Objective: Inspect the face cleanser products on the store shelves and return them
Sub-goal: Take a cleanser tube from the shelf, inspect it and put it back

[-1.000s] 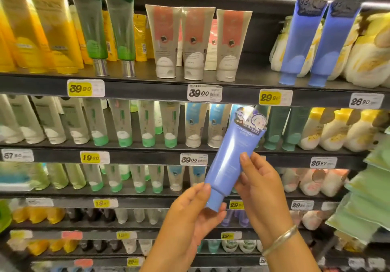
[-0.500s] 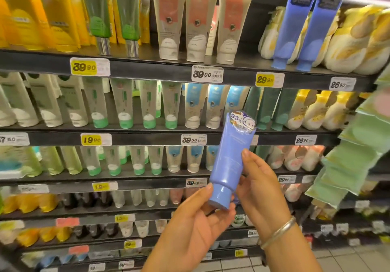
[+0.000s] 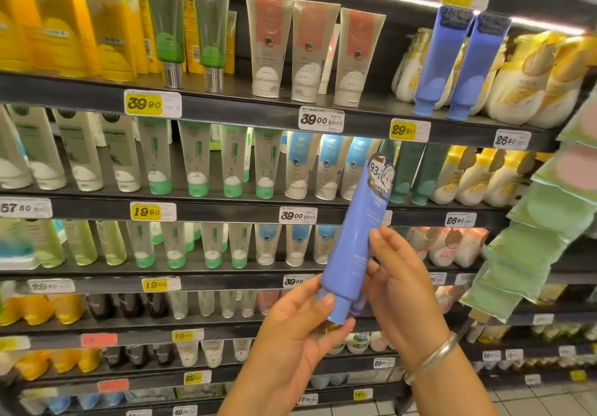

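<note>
Before the shelves [image 3: 245, 212], at about the height of the third shelf edge, both hands hold one blue tube [image 3: 358, 241] in the air. It stands with its cap down and leans a little to the right, so its flat top end with the "93%" sticker reaches up in front of the second shelf. The left hand [image 3: 290, 335] pinches the lower end: the thumb lies on the front just above the cap, and the other fingers curl under and behind the cap. The right hand [image 3: 397, 293] grips the middle of the tube from its right side, with the thumb on the front edge; its other fingers are hidden behind the tube. So the tube rises above both hands, with the cap sitting between them. A metal bracelet [image 3: 433, 356] is on the right wrist. Two more tubes [image 3: 452, 63] of the same blue stand cap down on the top shelf near its right end, above a yellow "29.90" tag [image 3: 407, 130]. Green packs [image 3: 529, 254] hang at the right edge.
</note>
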The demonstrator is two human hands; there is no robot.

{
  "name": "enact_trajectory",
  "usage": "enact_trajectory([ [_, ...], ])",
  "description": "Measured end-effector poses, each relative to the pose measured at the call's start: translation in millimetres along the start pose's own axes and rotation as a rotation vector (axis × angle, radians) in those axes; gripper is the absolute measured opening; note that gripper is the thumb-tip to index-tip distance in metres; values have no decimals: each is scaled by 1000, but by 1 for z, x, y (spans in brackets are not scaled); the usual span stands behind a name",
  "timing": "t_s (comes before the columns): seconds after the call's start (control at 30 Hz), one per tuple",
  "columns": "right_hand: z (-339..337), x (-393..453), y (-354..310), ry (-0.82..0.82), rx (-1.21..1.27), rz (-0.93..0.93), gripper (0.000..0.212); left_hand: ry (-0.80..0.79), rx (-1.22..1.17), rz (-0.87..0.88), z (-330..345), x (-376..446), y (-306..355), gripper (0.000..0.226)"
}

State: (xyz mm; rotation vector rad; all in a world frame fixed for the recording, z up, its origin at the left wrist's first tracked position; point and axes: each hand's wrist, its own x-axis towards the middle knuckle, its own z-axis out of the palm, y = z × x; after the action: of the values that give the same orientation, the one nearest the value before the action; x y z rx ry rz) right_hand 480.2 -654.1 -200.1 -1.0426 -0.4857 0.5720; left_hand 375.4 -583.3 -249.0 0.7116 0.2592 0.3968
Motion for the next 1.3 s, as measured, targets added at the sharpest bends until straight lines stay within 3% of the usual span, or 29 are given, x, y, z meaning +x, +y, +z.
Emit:
enact_trajectory([
  [0.17, 6, 1, 1, -49, -101, 10, 43, 53, 76, 77, 0, -2, 4, 50],
  [0.3, 10, 4, 5, -53, -183, -18, 41, 90, 112, 97, 0, -4, 9, 50],
  [0.43, 11, 5, 6, -72, -67, 9, 33, 33, -9, 21, 3, -8, 14, 48],
  [0.6, 10, 8, 13, -131, 42, -5, 41, 20, -189, -23, 8, -11, 18, 38],
  [0.97, 12, 3, 11, -111, 30, -6, 38, 122, -89, 20, 5, -12, 16, 47],
  [1.3, 12, 1, 5, -92, 139, -34, 45, 21, -201, -87, 9, -17, 14, 47],
])
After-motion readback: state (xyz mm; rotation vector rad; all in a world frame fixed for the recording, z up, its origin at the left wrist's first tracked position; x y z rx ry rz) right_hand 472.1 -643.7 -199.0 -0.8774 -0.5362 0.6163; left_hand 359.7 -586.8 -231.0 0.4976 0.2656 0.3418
